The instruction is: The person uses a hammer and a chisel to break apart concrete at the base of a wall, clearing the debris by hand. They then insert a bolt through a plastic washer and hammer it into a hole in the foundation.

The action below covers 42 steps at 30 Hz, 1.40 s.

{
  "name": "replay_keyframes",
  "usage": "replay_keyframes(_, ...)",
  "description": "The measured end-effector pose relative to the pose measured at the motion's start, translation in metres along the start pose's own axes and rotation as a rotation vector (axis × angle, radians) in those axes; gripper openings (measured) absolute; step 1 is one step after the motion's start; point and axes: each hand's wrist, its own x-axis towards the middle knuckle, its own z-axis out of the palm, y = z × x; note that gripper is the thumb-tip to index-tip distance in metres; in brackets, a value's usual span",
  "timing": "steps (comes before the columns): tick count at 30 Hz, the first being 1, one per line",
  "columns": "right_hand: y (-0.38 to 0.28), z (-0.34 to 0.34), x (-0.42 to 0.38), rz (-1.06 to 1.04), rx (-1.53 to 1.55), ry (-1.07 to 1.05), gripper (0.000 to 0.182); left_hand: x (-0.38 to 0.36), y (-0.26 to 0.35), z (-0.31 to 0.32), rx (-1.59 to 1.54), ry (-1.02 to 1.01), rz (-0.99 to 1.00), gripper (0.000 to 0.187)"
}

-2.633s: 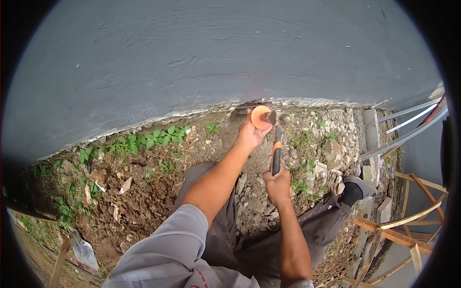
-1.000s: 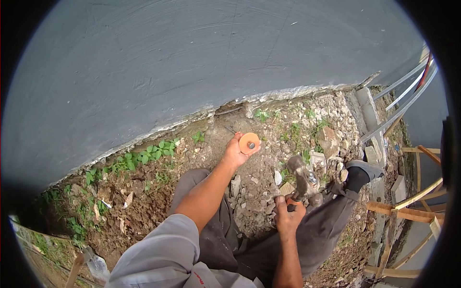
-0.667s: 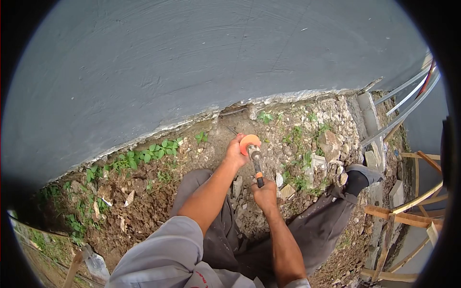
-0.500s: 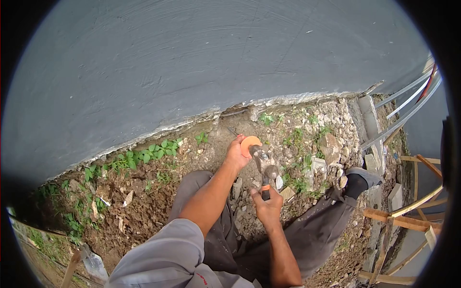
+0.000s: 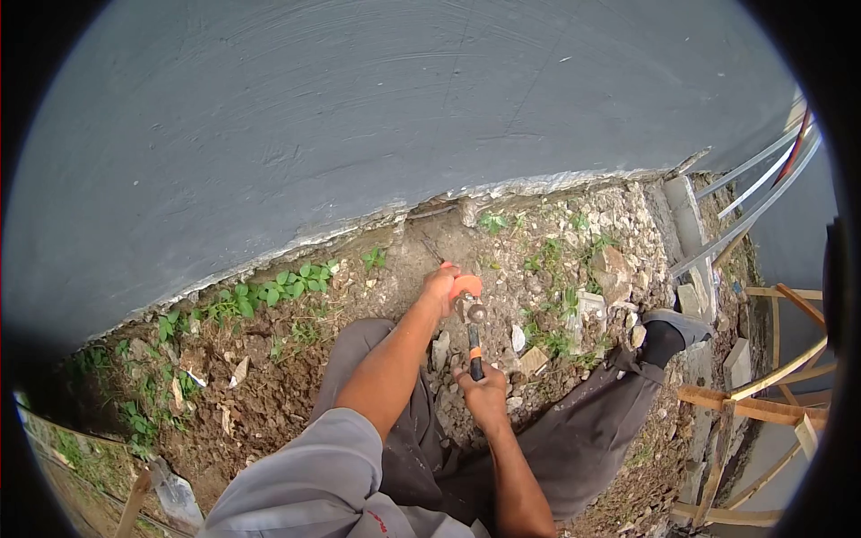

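Observation:
My left hand (image 5: 440,288) is closed round the grip of a chisel with an orange round hand guard (image 5: 465,286). The chisel's thin dark shaft (image 5: 432,247) points up toward the broken lower edge of the grey wall (image 5: 430,108). My right hand (image 5: 485,394) is wrapped round the orange and black handle of a hammer (image 5: 474,345). The hammer's metal head is at the guard, over the chisel's near end; whether they touch is hard to tell. Below the wall edge there is a hollow in the dirt.
Green plants (image 5: 291,284) grow along the wall's foot at the left. Rubble and stones (image 5: 613,269) cover the ground at the right. Further right are metal strips (image 5: 753,220), a concrete block (image 5: 689,215) and a wooden frame (image 5: 762,408). My legs are spread on both sides.
The hammer head has swung from a blurred position to the guard, and my right hand has moved slightly left and down. The orange guard has tilted and shifted a little downward.

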Motion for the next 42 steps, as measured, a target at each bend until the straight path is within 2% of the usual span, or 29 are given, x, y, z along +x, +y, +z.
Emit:
replay_keyframes(1,0.001,-0.003,-0.008,-0.010,0.040,0.014,0.029,0.000,0.000,0.000,0.004,-0.001,-0.002,0.020)
replay_keyframes(5,0.009,-0.018,-0.029,0.003,-0.022,0.093,0.030,-0.005,-0.003,0.000,0.436,-0.142,0.049,0.015)
replay_keyframes(9,0.024,-0.025,-0.034,0.019,0.021,0.118,0.026,-0.008,-0.008,0.004,0.355,-0.143,0.099,0.016)
replay_keyframes(11,0.025,-0.026,-0.035,0.079,0.129,0.128,0.026,-0.009,-0.003,0.005,0.202,-0.021,0.097,0.015)
replay_keyframes(15,0.019,-0.025,-0.031,0.042,0.078,0.152,0.025,0.006,0.003,0.010,0.087,0.022,0.129,0.012)
replay_keyframes(18,0.003,-0.029,-0.038,0.073,0.072,0.136,0.025,0.009,-0.004,0.008,0.113,-0.072,0.053,0.010)
replay_keyframes(20,-0.005,-0.034,-0.042,0.017,0.072,0.119,0.026,0.007,-0.003,0.001,0.147,-0.444,-0.099,0.010)
replay_keyframes(21,-0.001,-0.036,-0.040,-0.023,0.090,0.131,0.026,-0.004,0.002,0.003,0.146,-0.443,-0.099,0.010)
replay_keyframes(23,-0.004,-0.040,-0.038,-0.065,0.098,0.144,0.026,-0.024,0.007,0.008,0.027,-0.231,-0.050,0.007)
replay_keyframes(24,-0.013,-0.040,-0.039,-0.105,0.105,0.156,0.026,-0.021,0.006,0.007,0.026,-0.231,-0.055,0.007)
replay_keyframes(26,-0.030,-0.041,-0.043,-0.051,0.123,0.154,0.026,-0.009,0.009,0.004,0.201,-0.104,0.106,0.007)
replay_keyframes(30,-0.027,-0.044,-0.040,-0.027,0.091,0.148,0.024,0.005,0.013,0.009,0.122,0.013,0.052,0.011)
replay_keyframes(33,-0.010,-0.050,-0.040,-0.045,0.098,0.113,0.021,-0.017,-0.008,0.010,0.305,-0.270,-0.081,0.004)
replay_keyframes(34,-0.003,-0.051,-0.041,-0.061,0.118,0.103,0.019,-0.031,-0.009,0.009,0.312,-0.267,-0.081,0.004)
replay_keyframes(36,0.012,-0.056,-0.042,-0.027,0.178,0.109,0.016,-0.048,-0.011,0.006,0.399,-0.388,-0.097,0.010)
replay_keyframes(37,0.019,-0.059,-0.042,0.030,0.306,0.122,0.016,-0.047,-0.018,0.003,0.571,-0.437,0.016,0.017)
replay_keyframes(38,0.023,-0.064,-0.042,0.088,0.433,0.133,0.015,-0.052,-0.022,0.005,0.571,-0.437,0.012,0.017)
replay_keyframes(40,0.029,-0.079,-0.037,0.126,0.497,0.171,0.014,-0.060,-0.027,0.014,0.787,-0.432,0.094,0.023)
replay_keyframes(42,0.027,-0.094,-0.032,0.162,0.416,0.246,0.016,-0.064,-0.029,0.018,0.877,-0.471,0.109,0.027)
